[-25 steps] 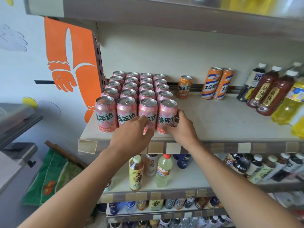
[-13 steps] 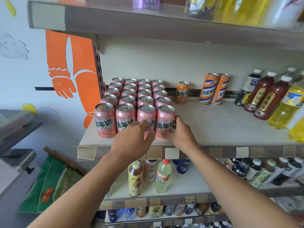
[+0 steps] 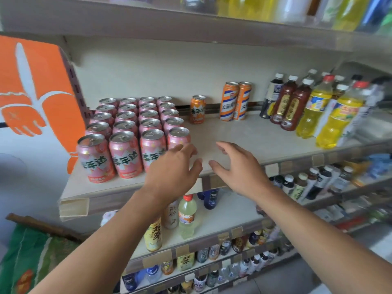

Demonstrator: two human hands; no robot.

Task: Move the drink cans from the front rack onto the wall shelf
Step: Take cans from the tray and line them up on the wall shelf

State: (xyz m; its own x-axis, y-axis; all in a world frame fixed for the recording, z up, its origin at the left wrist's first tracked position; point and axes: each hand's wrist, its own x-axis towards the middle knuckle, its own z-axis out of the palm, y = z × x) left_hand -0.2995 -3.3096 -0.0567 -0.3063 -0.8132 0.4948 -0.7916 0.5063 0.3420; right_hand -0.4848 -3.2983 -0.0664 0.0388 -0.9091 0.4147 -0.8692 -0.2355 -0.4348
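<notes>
Several pink drink cans [image 3: 125,154] stand in tight rows at the left end of the wall shelf [image 3: 250,134]. My left hand [image 3: 174,168] hovers in front of the rightmost front can [image 3: 178,136], fingers spread and holding nothing. My right hand [image 3: 237,166] is off to the right of the cans over the bare shelf front, fingers loosely spread, also holding nothing. Neither hand touches a can as far as I can see.
A small orange can [image 3: 197,109] and two tall orange cans [image 3: 234,101] stand at the back of the shelf. Dark and yellow bottles [image 3: 314,109] crowd its right end. More bottles fill the lower shelves. An upper shelf [image 3: 191,24] hangs overhead. An orange wall graphic [image 3: 42,81] is at left.
Both hands have let go of the front pink cans and drawn back to the right, fingers now spread. The view has swung to the right and closer.
</notes>
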